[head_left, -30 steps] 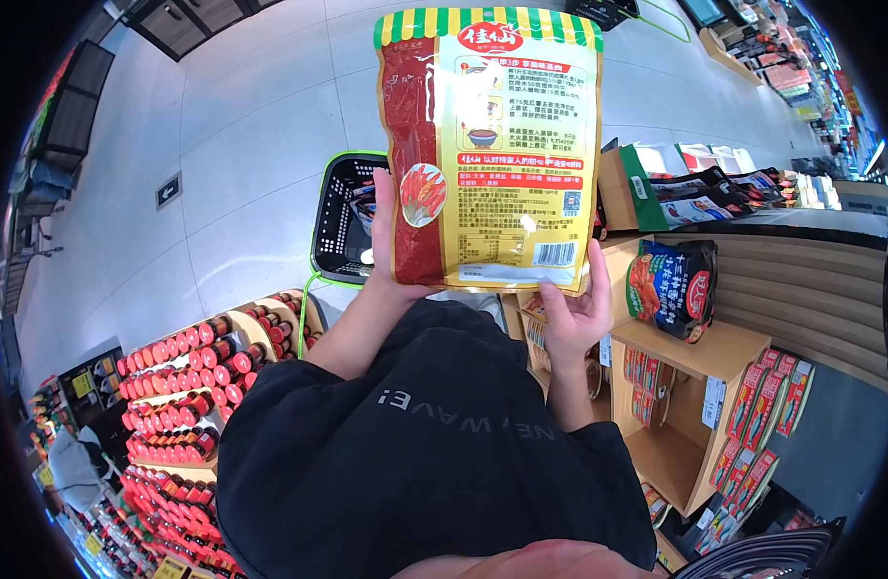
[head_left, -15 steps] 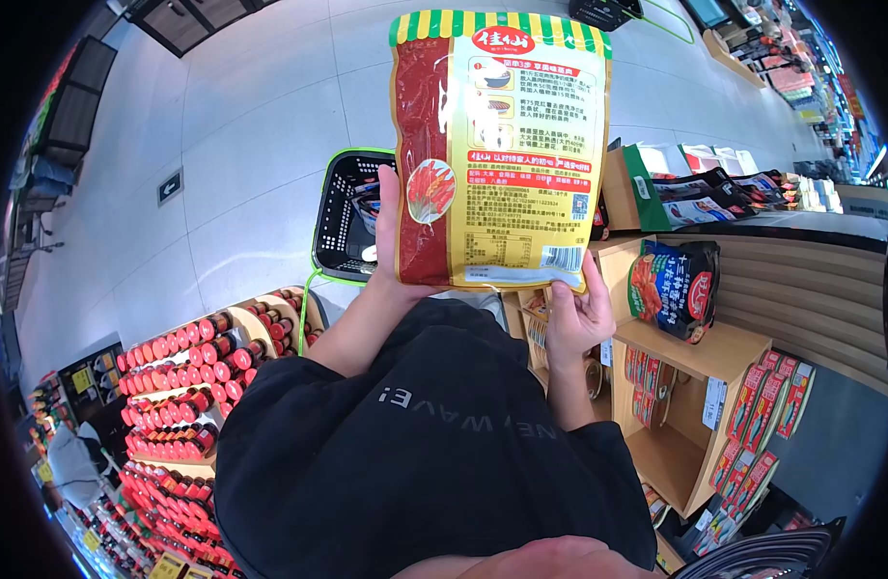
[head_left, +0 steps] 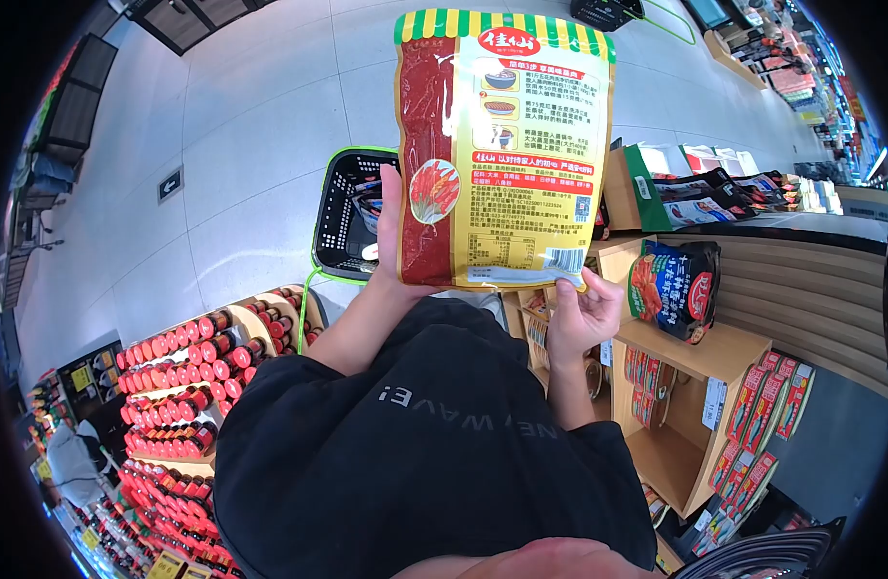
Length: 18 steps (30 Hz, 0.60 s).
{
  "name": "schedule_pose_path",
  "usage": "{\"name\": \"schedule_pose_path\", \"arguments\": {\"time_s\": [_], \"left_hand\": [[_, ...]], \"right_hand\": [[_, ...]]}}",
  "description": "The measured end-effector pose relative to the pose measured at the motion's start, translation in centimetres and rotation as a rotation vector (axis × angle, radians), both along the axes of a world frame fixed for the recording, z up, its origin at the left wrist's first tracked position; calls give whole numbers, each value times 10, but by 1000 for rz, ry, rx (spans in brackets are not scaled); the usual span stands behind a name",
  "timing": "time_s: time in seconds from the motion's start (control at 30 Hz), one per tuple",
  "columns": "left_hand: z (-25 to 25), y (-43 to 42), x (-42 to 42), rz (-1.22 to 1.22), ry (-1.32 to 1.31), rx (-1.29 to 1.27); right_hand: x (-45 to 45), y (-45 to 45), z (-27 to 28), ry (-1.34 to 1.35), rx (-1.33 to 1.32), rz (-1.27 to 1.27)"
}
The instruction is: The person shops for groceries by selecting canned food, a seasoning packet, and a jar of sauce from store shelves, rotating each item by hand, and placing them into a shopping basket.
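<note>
A large seasoning packet (head_left: 507, 154), yellow and dark red with a green-striped top, is held upright in front of me with its printed back showing. A picture of red chillies and a barcode are on it. My left hand (head_left: 391, 236) grips its left edge, thumb along the side and the other fingers hidden behind. My right hand (head_left: 584, 314) pinches the lower right corner between thumb and fingers. Beyond the packet, a black shopping basket (head_left: 343, 217) with a green rim and handle is on the floor, with some packaged items in it.
On my left stands a curved rack of red-lidded jars (head_left: 188, 376). To my right are a wooden shelf unit (head_left: 680, 434), a black pouch (head_left: 678, 289) on its top, and hanging red packets (head_left: 763, 415). A box of dark pouches (head_left: 705, 198) sits farther back. Another basket (head_left: 606, 12) lies ahead.
The packet has shifted very slightly to the right and tilted a little, so glare has moved off its print. My right fingers have moved slightly with it.
</note>
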<state>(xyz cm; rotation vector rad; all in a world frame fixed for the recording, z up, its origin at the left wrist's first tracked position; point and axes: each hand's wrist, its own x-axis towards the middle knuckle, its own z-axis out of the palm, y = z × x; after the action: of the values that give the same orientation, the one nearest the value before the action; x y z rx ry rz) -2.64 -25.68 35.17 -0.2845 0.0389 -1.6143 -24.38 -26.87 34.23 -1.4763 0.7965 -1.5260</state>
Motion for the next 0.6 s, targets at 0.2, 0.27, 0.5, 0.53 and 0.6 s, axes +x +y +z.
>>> {"name": "schedule_pose_path", "arguments": {"time_s": [0.2,0.27,0.5,0.53,0.6], "left_hand": [[-2,0,2,-1,-39,34],[-2,0,2,-1,-30,35],[-4,1,3,-11,-38,65],[-4,1,3,-11,-38,65],[-2,1,2,-13,-40,45]], "right_hand": [[0,-1,-1,-34,-13,14],[0,-1,-1,-40,-24,23],[9,0,12,8,52,4],[10,0,12,14,56,-6],[9,0,13,20,60,1]]}}
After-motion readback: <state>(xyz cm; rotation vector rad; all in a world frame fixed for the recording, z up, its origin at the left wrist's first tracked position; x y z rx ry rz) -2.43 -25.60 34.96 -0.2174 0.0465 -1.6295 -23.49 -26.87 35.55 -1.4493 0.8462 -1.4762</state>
